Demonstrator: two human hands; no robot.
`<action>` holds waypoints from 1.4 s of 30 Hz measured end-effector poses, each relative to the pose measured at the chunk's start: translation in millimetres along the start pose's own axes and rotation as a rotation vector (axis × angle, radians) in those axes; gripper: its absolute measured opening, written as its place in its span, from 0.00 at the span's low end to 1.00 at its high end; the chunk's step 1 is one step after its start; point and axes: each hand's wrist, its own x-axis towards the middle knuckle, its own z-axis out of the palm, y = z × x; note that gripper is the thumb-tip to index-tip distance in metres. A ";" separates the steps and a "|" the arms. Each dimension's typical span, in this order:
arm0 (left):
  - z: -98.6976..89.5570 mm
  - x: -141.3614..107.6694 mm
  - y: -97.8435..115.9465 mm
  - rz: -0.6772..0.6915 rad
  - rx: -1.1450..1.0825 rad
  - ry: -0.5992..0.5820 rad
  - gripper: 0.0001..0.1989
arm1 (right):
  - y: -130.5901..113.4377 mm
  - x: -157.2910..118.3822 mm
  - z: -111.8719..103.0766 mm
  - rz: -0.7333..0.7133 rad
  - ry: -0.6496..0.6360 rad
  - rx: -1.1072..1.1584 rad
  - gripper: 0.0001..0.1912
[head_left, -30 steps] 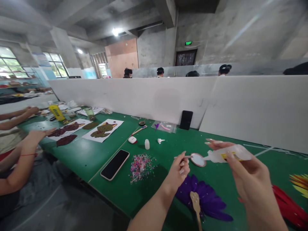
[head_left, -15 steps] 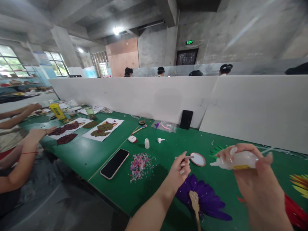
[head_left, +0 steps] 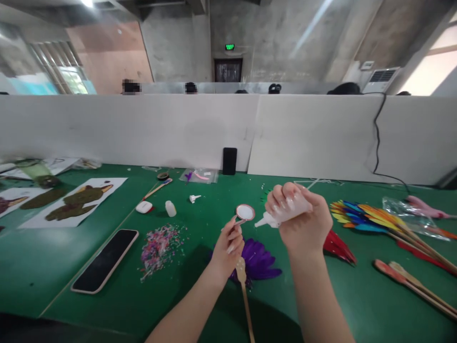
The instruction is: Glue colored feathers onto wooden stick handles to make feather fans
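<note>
Left hand [head_left: 228,245]: pinching the handle [head_left: 240,222] of a round dish [head_left: 245,219]
Dish: white filling [head_left: 245,211], over the bench [head_left: 117,209]
Squeeze bottle [head_left: 297,209]: in right hand's [head_left: 302,226] curled grip, nozzle [head_left: 263,221] near dish
Clear bag [head_left: 214,177]: purple and pink pieces [head_left: 188,176]

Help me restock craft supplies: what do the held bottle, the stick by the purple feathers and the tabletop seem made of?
Bottle: probably plastic, cloudy, with a narrow nozzle. Stick: likely wood, pale tan, fairly matt. Tabletop: smooth green with soft sheen; laminate or mat, unclear.
</note>
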 end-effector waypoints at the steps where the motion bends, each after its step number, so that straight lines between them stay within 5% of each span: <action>1: 0.8 -1.1 -1.7 -0.013 0.001 -0.005 0.16 | -0.9 0.8 -0.9 0.014 0.003 0.008 0.16; 7: 4.9 -6.7 -6.0 -0.058 0.009 -0.006 0.15 | 0.6 6.3 -9.0 -0.059 -0.049 -0.067 0.27; 14: 11.9 -9.9 -8.0 -0.136 0.024 0.020 0.20 | 2.2 9.7 -14.6 -0.046 -0.118 -0.111 0.27; 22: 14.1 -14.7 -9.8 -0.170 -0.012 0.027 0.18 | 0.9 6.8 -15.9 0.085 -0.079 0.016 0.26; 42: 26.8 -23.0 -9.8 -0.197 0.008 0.118 0.20 | 2.8 13.8 -22.1 0.138 -0.019 0.154 0.27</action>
